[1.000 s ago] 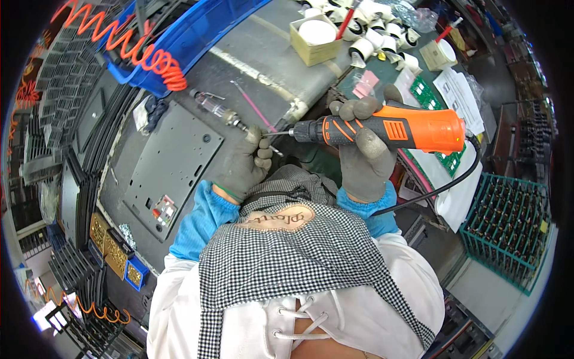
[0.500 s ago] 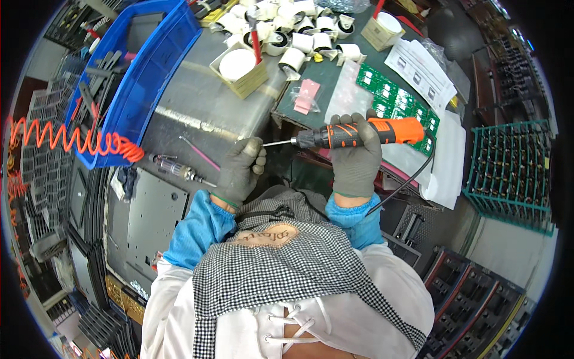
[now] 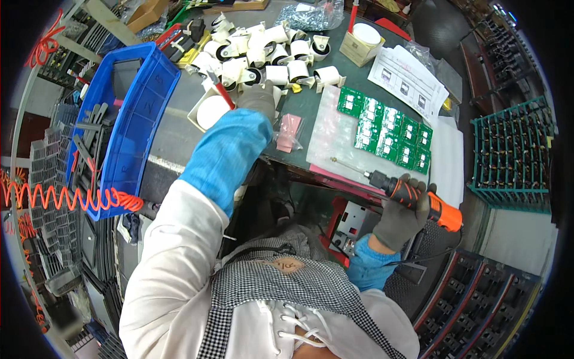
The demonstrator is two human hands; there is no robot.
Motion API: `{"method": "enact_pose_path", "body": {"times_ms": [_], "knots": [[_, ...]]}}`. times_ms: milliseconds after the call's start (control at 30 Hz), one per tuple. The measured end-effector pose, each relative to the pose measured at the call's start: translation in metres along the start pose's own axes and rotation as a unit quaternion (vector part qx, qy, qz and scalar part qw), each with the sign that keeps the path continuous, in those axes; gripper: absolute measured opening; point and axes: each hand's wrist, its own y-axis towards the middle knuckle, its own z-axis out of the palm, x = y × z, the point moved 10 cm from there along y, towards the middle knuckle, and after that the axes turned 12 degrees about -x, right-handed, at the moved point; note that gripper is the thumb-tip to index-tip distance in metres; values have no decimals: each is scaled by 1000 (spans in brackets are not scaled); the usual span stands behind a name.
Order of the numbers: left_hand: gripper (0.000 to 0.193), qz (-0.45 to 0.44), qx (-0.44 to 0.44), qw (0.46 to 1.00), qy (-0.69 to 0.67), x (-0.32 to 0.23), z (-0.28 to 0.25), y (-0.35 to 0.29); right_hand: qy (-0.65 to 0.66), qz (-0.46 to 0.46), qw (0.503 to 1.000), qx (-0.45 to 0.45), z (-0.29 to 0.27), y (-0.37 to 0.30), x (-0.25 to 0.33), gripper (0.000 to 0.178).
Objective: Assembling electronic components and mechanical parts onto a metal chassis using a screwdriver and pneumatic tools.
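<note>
Your left hand [image 3: 257,100] has left bit [image 3: 350,167], now at casters [image 3: 277,74] on bench [image 3: 357,73]; fingers hidden, can't tell grip. Right hand [image 3: 400,224]: fingers clamped round driver [image 3: 441,210], near boards [image 3: 388,130]. Driver now one-handed.

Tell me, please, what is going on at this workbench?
The gloved right hand holds an orange-and-black power screwdriver, its bit pointing left, near some green circuit boards. The gloved left hand is at the near edge of a pile of white wheels; I cannot tell whether it grips one.
</note>
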Motion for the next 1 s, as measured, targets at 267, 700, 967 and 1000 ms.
{"method": "enact_pose_path", "body": {"times_ms": [267, 700, 967, 1000], "knots": [[53, 97, 24, 995, 2, -9, -13, 10, 14, 33, 999, -21, -13, 0, -9, 39], [71, -237, 127, 899, -346, 268, -76, -312, 11, 213, 949, 232, 97, -86, -95, 34], [74, -430, 236, 847, -206, 389, -52, -532, -62, 429, 827, 358, 133, -298, -222, 50], [75, -419, 214, 850, -238, 391, -39, -537, -51, 462, 801, 377, 136, -327, -228, 51]]}}
